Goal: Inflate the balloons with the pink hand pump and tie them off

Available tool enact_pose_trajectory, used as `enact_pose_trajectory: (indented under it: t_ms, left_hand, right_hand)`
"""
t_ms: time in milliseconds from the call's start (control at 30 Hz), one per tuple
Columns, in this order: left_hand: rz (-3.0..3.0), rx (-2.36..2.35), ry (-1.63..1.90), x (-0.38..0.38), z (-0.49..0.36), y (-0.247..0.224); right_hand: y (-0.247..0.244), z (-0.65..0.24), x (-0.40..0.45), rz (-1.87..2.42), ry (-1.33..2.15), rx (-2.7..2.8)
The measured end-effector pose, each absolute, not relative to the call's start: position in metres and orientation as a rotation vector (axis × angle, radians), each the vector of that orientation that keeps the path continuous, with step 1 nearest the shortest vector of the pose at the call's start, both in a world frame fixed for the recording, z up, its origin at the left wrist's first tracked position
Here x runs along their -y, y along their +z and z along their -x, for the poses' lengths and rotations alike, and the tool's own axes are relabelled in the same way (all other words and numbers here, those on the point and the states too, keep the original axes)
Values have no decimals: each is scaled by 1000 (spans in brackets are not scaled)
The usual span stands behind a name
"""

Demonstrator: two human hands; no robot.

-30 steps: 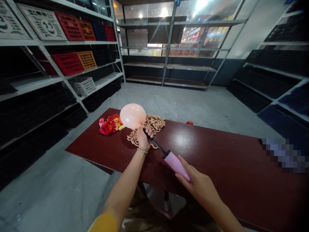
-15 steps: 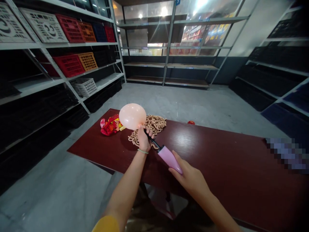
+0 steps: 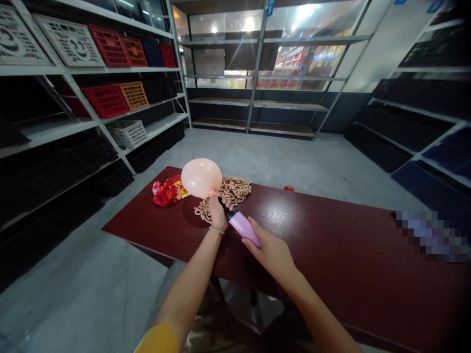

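Left: one metal rack [image 3: 86,104] bears six crates along its upper shelf, two white [image 3: 69,41], two red [image 3: 110,45], one orange [image 3: 134,50] and one dark blue [image 3: 151,52]. Next, one crumpled red-and-yellow bundle [image 3: 169,190] lies near the left end of the single dark red table [image 3: 312,220]. Just beside it in view, one pale pink balloon [image 3: 201,177], inflated, is held above the table, its neck at the fingers of the left hand [image 3: 218,212]. These fingers are closed on the neck and on the black end of one pink-purple pump [image 3: 245,228]; one pale green band [image 3: 217,229] circles the wrist. Behind the hand lies one pile of beige strands [image 3: 237,189], too tangled to count. The pump slants down toward the right hand [image 3: 272,250], whose thumb and fingers are clamped around its barrel. One small red object [image 3: 289,188] shows at the far table edge. At right, one item [image 3: 430,235] is pixelated and cannot be identified.
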State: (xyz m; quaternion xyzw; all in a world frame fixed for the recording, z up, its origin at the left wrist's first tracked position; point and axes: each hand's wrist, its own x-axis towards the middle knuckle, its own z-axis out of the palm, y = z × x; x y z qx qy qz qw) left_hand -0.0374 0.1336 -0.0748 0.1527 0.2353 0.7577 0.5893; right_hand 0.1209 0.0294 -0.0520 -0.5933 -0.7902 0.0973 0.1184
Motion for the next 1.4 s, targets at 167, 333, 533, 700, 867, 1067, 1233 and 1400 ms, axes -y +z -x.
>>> enact_pose_trajectory:
  t_ms: [167,333,533,700,867,1067,1233,1400]
  left_hand:
    - [-421,-537,1794,-132,38,-74]
    - [-349,-599,1938,-136,64,-70]
    - [-393,-780,1897,-125,84,-68]
    - [-583,-873,1768,-107,100,-70]
    - [-788,-1025,1586,-91,114,-81]
    - [-939,-1133,1558,-90,110,-102]
    - [-1219,-1308,1420,-88,108,-112]
    - [-1404,-1386,1370,-84,109,-114]
  right_hand:
    - [-54,-139,-14,1702,281,2301]
    - [-64,-176,12,1689,207,2276]
    - [-51,-196,-29,1764,-26,2235]
    - [-50,-176,-97,1736,-139,2406]
    - [-71,-157,-124,1695,-218,2451]
    - [-85,-154,-123,1613,-342,2392]
    - [-94,-153,-128,1592,-364,2357]
    - [-99,-149,-128,1502,-424,2336]
